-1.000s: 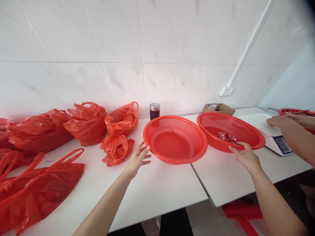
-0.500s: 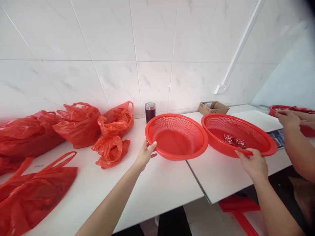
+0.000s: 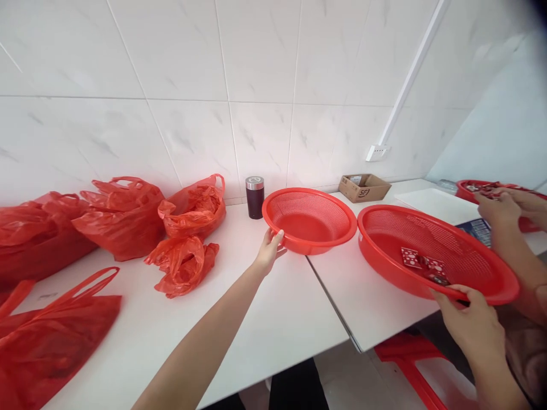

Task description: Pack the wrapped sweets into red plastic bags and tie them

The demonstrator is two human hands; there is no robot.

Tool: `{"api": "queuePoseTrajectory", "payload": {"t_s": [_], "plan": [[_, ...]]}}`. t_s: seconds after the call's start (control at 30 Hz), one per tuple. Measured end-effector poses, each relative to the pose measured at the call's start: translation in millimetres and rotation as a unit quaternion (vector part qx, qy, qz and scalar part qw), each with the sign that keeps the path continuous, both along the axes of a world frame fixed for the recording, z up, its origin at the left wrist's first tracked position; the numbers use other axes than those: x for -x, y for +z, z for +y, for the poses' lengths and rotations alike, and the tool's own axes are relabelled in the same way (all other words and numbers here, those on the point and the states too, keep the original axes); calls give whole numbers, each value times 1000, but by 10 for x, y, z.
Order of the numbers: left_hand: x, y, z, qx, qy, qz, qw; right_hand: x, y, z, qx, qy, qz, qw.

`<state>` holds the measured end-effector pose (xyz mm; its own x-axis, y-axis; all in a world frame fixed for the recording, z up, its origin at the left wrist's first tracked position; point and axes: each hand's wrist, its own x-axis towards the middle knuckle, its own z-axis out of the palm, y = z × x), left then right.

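Observation:
My left hand grips the near left rim of a red plastic basket with mesh sides and nothing inside. Its far side is by the wall. To the right, a larger red basket tilts toward me, and my right hand is closed on its near rim. A few small red-and-white packets lie at the bottom of that larger basket. The rims of the two baskets come close together or touch; I cannot tell which.
Several red plastic bags crowd the left of the white table. A dark tumbler and a small cardboard box stand by the wall. At right, another person's hands work over a third red basket. A red stool is below.
The smaller basket has shifted away from me, toward the wall. My right hand has drawn the larger basket nearer and to the right.

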<state>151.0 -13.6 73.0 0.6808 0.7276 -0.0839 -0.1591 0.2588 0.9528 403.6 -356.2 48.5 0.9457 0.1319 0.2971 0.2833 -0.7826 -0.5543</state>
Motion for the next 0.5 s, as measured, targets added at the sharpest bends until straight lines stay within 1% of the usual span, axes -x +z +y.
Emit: {"api": "queuePoseTrajectory", "payload": {"t_s": [0.13,0.23,0.3,0.37,0.43,0.5], "plan": [[-372,81,175,-8,-10,34,999,69,44,-68,-2,10,26,1000],[-519,125,273,-18,-46,82,995,120,56,-65,-3,19,11,1000],[-549,131,299,-37,-72,110,991,153,43,-59,0,25,5,1000],[-545,106,277,-64,-87,128,986,175,24,-53,6,23,6,1000],[-508,51,198,-91,-88,143,982,180,13,-44,11,17,3,1000],[-413,-14,65,-120,-78,159,977,171,14,-31,10,14,-2,1000]]}}
